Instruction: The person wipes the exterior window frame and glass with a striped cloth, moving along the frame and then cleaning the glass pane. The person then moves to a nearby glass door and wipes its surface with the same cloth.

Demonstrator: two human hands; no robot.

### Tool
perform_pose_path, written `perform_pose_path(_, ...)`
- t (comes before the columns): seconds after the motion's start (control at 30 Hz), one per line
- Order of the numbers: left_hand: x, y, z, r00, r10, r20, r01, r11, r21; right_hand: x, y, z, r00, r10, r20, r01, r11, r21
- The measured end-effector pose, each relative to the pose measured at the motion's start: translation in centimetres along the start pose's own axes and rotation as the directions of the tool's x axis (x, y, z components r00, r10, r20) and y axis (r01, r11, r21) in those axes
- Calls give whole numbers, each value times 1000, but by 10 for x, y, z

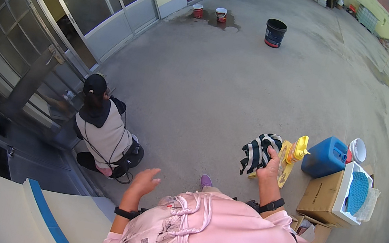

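My right hand [269, 165] grips a bunched dark-and-white striped cloth [260, 153], held out in front of me on the right. Just beyond that hand, a yellow bottle with a pump nozzle [297, 149] stands on a small yellow wooden stool [283, 176], which the hand and cloth partly cover. My left hand [145, 181] is held over the concrete floor with its fingers apart and nothing in it. A black band circles each of my wrists.
At the left, a person [105, 129] in a black cap crouches by the barred metal door [8, 49]. On the right are a blue jerrycan [323, 156], a cardboard box [322, 193] and a white foam tray [345, 206]. A black bucket [274, 34] and two small red-and-white pails stand farther off.
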State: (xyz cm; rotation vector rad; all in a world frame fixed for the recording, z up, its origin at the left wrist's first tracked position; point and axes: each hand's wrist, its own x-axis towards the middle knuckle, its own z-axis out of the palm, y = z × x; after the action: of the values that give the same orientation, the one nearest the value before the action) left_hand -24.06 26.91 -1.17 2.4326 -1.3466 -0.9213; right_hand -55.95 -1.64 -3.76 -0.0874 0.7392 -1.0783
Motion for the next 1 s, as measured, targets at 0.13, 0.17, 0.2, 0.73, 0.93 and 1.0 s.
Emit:
perform_pose_path(0.13,70,-18,-65,994,69,-84,-74,995,-65,74,29,100,975,103,197,-79,989,-126)
perform_pose_path(0.17,83,-21,-76,993,53,-110,-62,994,-86,90,35,120,966,143,215,-105,979,-177)
perform_pose_path(0.2,99,-26,-88,992,14,-123,-28,993,-112,107,45,144,956,197,218,-144,962,-233)
perform_pose_path(0.73,426,-145,-296,956,-57,-288,-21,966,-258,422,223,409,941,249,230,-177,940,-291)
perform_pose_path(0.93,558,-143,-395,930,73,-361,-161,962,-221,538,235,477,963,143,229,-84,964,-251)
perform_pose_path(1.0,603,-156,-417,925,49,-377,-147,960,-236,588,254,500,961,156,227,-93,960,-265)
